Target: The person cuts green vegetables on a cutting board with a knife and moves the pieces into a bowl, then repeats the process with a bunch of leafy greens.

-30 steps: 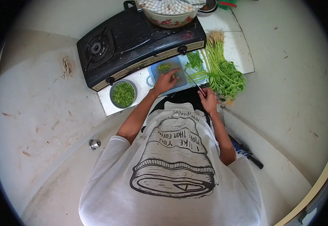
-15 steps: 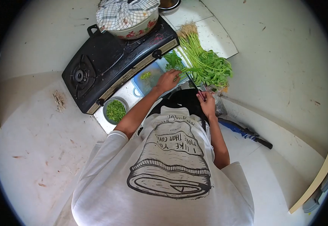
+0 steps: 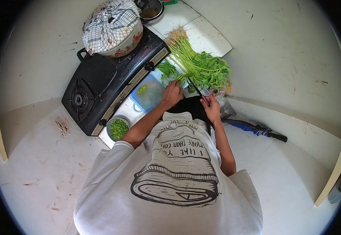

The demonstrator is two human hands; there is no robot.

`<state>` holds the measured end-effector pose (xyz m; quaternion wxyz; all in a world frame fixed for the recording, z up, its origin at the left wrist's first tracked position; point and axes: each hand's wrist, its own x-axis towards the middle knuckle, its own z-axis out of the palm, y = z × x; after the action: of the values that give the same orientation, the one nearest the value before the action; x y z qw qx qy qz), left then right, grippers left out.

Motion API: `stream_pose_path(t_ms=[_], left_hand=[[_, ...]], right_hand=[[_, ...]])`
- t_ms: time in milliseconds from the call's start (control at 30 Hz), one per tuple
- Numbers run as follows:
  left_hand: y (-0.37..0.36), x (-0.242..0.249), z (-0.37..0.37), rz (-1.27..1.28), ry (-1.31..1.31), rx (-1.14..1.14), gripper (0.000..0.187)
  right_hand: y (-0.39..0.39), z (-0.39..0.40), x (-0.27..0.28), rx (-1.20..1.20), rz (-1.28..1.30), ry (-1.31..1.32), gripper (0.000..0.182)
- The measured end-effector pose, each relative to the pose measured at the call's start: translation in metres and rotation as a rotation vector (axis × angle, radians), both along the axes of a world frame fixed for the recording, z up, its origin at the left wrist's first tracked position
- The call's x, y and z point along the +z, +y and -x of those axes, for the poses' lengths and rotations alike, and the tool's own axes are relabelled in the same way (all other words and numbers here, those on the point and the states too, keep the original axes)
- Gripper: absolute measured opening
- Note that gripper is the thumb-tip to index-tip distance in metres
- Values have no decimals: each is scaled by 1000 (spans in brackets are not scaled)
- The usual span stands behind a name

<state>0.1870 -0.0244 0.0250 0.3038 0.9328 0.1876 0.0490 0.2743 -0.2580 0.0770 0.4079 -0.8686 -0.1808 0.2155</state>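
Observation:
My left hand [image 3: 172, 94] is closed over some green stems at the right part of a blue cutting board [image 3: 149, 98]. Its fingertips are partly hidden among the stems. In my right hand [image 3: 212, 109] is a knife [image 3: 196, 87] with a reddish handle, its dark blade pointing up and left beside those stems. Loose green leaves [image 3: 167, 69] lie just beyond my left fingers. A small heap of chopped green pieces [image 3: 142, 89] rests on the board. Past the knife lies a large bunch of leafy greens [image 3: 207, 66], roots still attached.
A black gas stove [image 3: 100, 86] stands along the board's far left side, bearing a floral pot [image 3: 125, 46] wrapped in checked cloth. A grey bowl [image 3: 109, 132] holds chopped greens. A dark pan [image 3: 151, 11] is at the back. A blue-and-black umbrella-like item [image 3: 252, 133] lies at right.
The camera view has shifted, so the stove and greens appear farther left, with the stove lower. Both hands keep nearly the same place about the board, the knife still in my right hand.

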Motion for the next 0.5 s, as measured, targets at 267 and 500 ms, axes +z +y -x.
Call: stream_pose_path(t_ms=[267, 500], left_hand=[[5, 7, -13, 69, 158, 35, 27], [4, 4, -19, 96, 214, 25, 28]], right_hand=[[2, -6, -3, 16, 9, -4, 28], [-3, -7, -6, 6, 8, 32, 28]])
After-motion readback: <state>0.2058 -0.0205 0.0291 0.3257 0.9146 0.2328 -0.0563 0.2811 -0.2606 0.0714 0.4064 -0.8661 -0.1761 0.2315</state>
